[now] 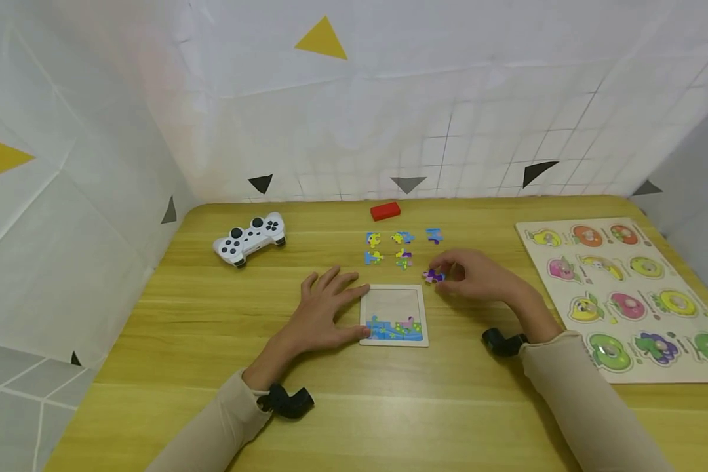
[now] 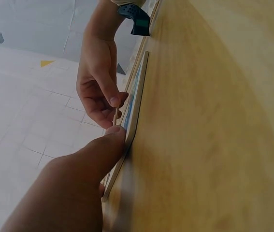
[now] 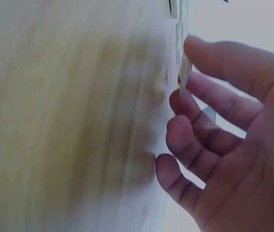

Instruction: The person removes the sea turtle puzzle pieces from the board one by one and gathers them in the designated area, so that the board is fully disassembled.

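Observation:
A small square puzzle tray (image 1: 423, 314) with a pale wooden rim lies on the table, its lower part filled with blue, green and pink jigsaw pieces. Along its left side rests my left hand (image 1: 321, 314), fingers spread, the thumb on the lower left rim and the index fingertip at the upper left corner. My right hand (image 1: 474, 275) pinches a purple jigsaw piece (image 1: 432, 276) between thumb and fingers, just beyond the tray's upper right corner. The right wrist view shows this piece (image 3: 185, 77) edge-on. Several loose jigsaw pieces (image 1: 404, 257) lie behind the tray.
At the back left is a white game controller (image 1: 250, 240). A red block (image 1: 385, 211) sits near the table's far edge. On the right lies a large fruit peg board (image 1: 619, 269). White patterned sheeting (image 1: 354, 131) stands behind the table.

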A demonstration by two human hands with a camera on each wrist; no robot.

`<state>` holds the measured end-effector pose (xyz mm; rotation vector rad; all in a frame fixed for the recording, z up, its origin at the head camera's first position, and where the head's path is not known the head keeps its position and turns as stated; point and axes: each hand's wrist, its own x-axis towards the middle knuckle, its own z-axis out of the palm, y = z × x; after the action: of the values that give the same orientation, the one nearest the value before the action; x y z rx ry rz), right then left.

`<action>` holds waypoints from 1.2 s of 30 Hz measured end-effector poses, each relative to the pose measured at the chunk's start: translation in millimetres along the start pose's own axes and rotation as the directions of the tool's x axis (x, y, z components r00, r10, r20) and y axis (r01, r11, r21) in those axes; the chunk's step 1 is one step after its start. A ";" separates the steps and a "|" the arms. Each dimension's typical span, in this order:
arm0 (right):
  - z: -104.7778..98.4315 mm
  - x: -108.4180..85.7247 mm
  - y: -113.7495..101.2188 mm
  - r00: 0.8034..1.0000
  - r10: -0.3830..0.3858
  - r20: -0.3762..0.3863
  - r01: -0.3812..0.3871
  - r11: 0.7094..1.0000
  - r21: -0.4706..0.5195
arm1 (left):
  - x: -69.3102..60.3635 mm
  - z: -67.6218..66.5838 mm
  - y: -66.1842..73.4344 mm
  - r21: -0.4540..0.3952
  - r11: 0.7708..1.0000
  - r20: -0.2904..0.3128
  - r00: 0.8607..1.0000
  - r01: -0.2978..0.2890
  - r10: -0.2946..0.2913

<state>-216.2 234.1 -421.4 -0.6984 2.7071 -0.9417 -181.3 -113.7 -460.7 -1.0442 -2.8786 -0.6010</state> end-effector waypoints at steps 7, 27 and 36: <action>-2.1 0.3 4.0 0.998 0.003 -0.060 -0.005 1.000 -0.026 | 0.0 0.7 0.2 0.000 1.000 0.000 1.000 0.000 0.000; 0.5 4.4 12.1 0.991 0.058 -0.119 -0.062 0.998 -0.027 | 0.2 1.6 -0.4 -0.009 1.000 -0.001 1.000 -0.002 0.002; 2.6 5.9 15.6 0.991 0.047 -0.127 -0.049 0.999 -0.012 | 0.0 1.5 0.6 -0.016 1.000 -0.002 1.000 -0.001 0.001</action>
<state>-226.3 240.6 -433.4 -0.5928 2.8303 -0.9868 -180.8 -112.8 -461.9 -1.0469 -2.8763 -0.6251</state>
